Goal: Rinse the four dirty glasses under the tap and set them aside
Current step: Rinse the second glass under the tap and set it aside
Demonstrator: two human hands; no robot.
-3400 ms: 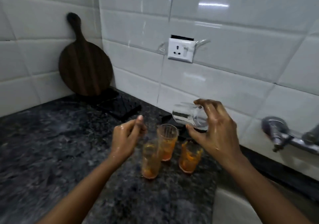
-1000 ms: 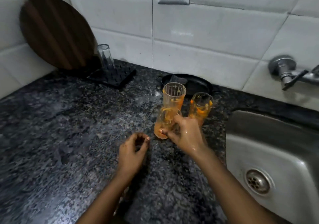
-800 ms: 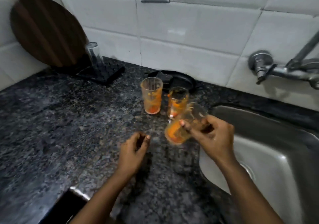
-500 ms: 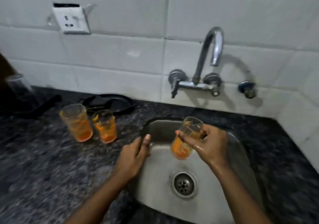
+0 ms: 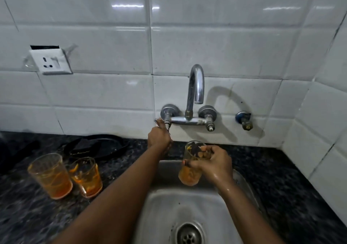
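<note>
Over sink: R hand grips dirty glass, L hand on tap valve.

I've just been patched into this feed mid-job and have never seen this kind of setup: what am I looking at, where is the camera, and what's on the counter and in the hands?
There is no machine here: a person works with two bare hands, and the single picture comes from a wide-angle camera on their head, looking forward and down.

The left hand reaches to the left valve handle of the wall tap; no water shows from the spout. The right hand holds a dirty glass, streaked orange, upright over the steel sink, roughly under the spout.

On the dark granite counter, left of the sink, stand two more orange-stained glasses: the larger one and the smaller one close beside it. Behind them lies a dark object too dim to identify.
</note>
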